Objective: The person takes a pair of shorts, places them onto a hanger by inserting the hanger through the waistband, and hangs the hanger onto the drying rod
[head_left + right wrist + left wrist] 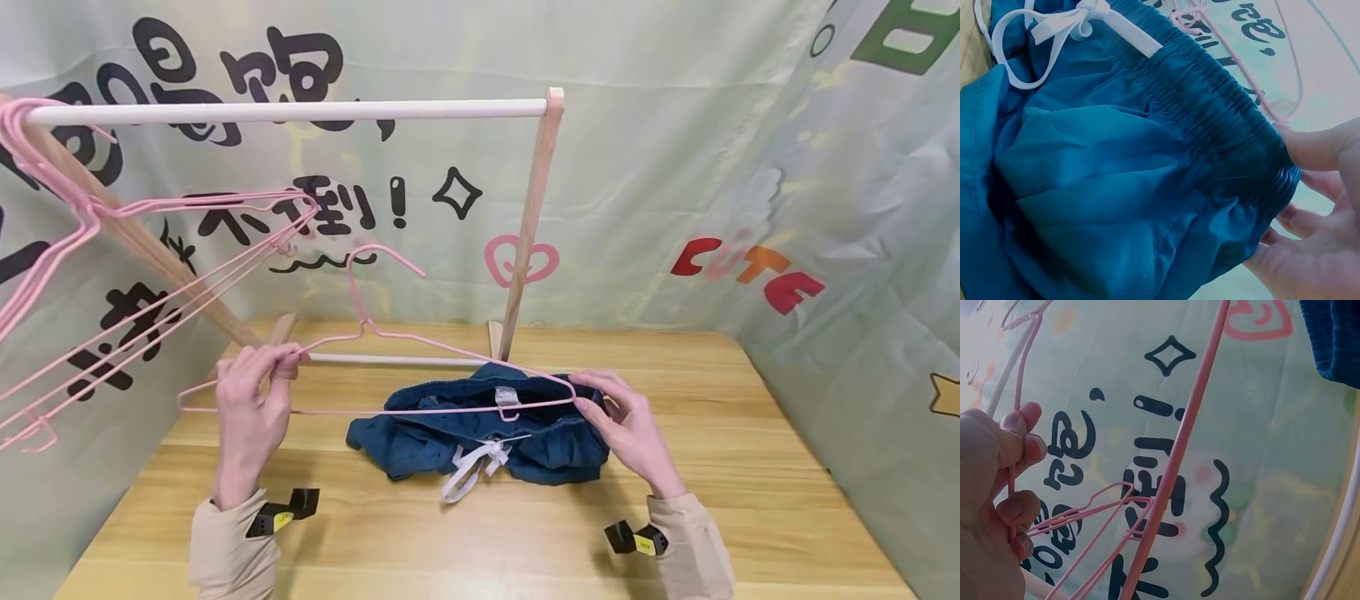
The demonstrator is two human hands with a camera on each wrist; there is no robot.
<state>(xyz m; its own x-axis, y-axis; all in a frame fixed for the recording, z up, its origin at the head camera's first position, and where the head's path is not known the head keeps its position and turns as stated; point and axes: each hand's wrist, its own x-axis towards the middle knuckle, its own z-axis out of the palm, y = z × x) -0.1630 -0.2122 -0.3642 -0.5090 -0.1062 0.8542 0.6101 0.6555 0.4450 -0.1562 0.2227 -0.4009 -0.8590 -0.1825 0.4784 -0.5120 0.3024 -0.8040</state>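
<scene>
My left hand (253, 396) holds a pink wire hanger (427, 340) by its left shoulder; in the left wrist view the fingers (1015, 506) curl round the wire. Dark blue shorts (420, 446) with an elastic waistband and a white drawstring bow (480, 462) lie bunched below the hanger. At the waistband's right end, my right hand (626, 425) pinches the fabric beside the hanger's right corner. The right wrist view shows its thumb (1316, 147) on the gathered waistband (1235, 125), close to the wire. The hanger's lower bar crosses over the waist opening, where a white label (507, 396) shows.
A rack with a white rail (337, 110) and wooden legs (531, 225) stands behind the shorts. Several pink hangers (82, 212) hang at its left end. Printed cloth (637, 167) surrounds the wooden table (420, 542) at the back and sides.
</scene>
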